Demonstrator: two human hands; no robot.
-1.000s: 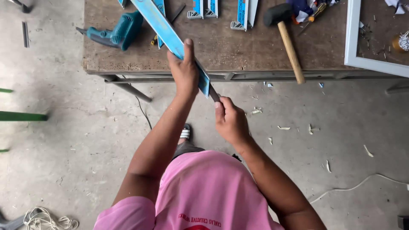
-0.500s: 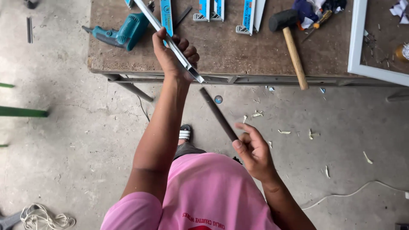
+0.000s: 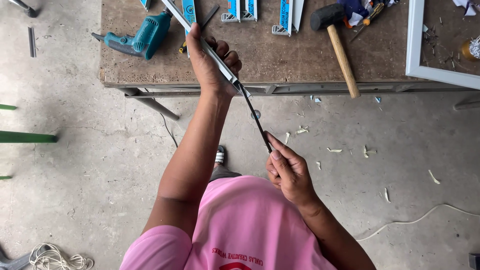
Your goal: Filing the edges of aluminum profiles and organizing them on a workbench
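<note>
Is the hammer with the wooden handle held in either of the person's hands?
No: the hammer lies on the workbench, apart from the left hand and right hand.

Left hand [image 3: 212,62] rolls its grip: a second ago the blue face of the metal strip [image 3: 207,49] shows, now only its thin silver edge. Right hand [image 3: 289,172] pulls back from touching the left, toward 6 o'clock, now well apart from it. Dark file [image 3: 255,117], half a second ago clear of the strip's end, now bridges the gap, tip meeting the strip end, running toward 5 o'clock into the right hand
</note>
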